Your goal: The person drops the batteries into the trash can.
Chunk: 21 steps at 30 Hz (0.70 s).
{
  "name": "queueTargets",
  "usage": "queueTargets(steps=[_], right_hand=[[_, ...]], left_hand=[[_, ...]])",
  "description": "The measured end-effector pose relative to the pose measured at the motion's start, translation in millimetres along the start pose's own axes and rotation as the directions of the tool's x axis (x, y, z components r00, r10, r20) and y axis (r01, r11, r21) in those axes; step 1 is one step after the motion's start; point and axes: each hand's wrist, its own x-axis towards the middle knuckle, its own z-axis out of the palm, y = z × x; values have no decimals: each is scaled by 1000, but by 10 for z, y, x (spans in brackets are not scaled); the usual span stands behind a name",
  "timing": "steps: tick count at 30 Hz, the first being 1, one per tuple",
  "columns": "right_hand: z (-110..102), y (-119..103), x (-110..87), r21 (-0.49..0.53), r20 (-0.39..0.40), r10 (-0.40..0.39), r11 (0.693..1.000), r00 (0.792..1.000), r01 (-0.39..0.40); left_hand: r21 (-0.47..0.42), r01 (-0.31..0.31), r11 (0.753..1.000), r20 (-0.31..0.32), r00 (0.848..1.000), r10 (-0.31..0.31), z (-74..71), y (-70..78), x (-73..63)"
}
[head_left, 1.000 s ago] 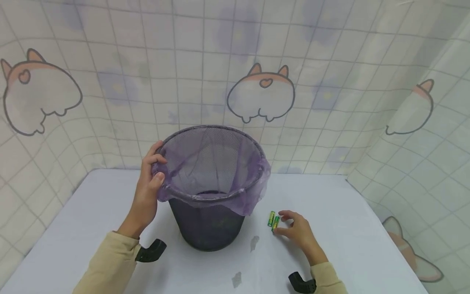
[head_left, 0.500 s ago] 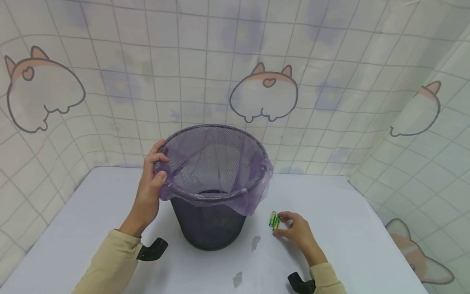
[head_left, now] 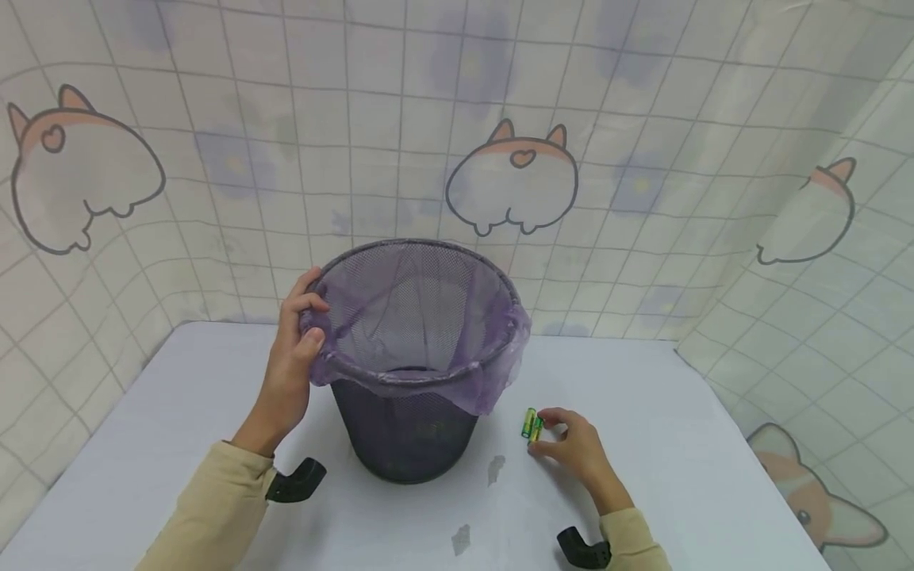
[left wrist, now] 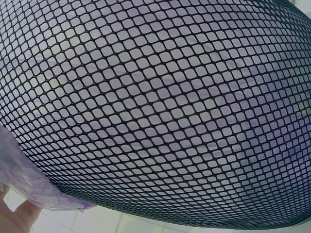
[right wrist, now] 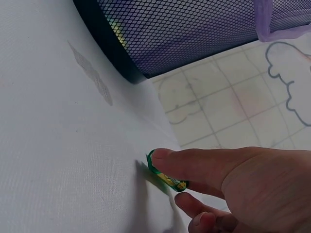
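Your right hand [head_left: 574,446] pinched one green battery [head_left: 536,431] between thumb and forefinger (a second battery [head_left: 528,423] lay just left of it); your left hand [head_left: 289,361] gripped the mesh wastebasket [head_left: 407,444].

White tabletop [head_left: 628,404], lower frame: dark mesh bin [head_left: 407,440] standing near centre; two green-yellow batteries [head_left: 528,423] lower right of centre.

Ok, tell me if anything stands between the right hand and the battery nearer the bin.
Yes: in the head view, the other battery lies between the right hand and the battery nearer the bin. Nothing else visible is in the way.
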Motion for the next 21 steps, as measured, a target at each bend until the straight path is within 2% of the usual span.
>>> queueTargets(steps=[6,13,21], right_hand=[[19,-24,13,20,-11,-22,1000,1000,22],[-45,-66,4,36,-19,-18,999,1000,18],[-112,-118,14,32,-16,-31,999,999,32]], left_hand=[[17,7,1000,-7,1000,-7,-12,8,-10],[-14,5,1000,-3,1000,-5,11,6,17],[20,5,1000,-14,1000,-5,5,-2,6]])
